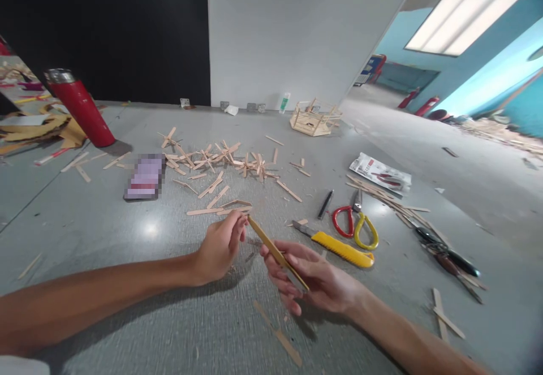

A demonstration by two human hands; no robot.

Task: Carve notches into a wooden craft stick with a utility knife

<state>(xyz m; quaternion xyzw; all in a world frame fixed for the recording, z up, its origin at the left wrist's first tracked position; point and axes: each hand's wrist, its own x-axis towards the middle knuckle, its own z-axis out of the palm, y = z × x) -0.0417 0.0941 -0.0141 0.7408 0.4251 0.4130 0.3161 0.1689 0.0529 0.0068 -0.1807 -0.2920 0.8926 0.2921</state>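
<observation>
My right hand (305, 273) is closed round a long, narrow, flat yellow strip (267, 242), whose exact kind I cannot make out. The strip slants up and left, its far tip close to my left hand (220, 245). The left fingers are pinched by that tip, and what they hold is hidden. Beyond the left fingertips lie loose wooden craft sticks (206, 212). To the right of the strip lies a yellow utility knife (339, 246) with its blade out. Scissors (356, 225) with one red and one yellow handle rest just beyond it. A broken stick (278, 332) lies below my right hand.
A heap of craft sticks (224, 157) spreads across the grey table. Around it are a phone (145, 177), a red flask (82, 109) and a stick-built hexagonal frame (314, 120). At right are a black pen (326, 204), a white packet (379, 172) and black-handled pliers (445, 256).
</observation>
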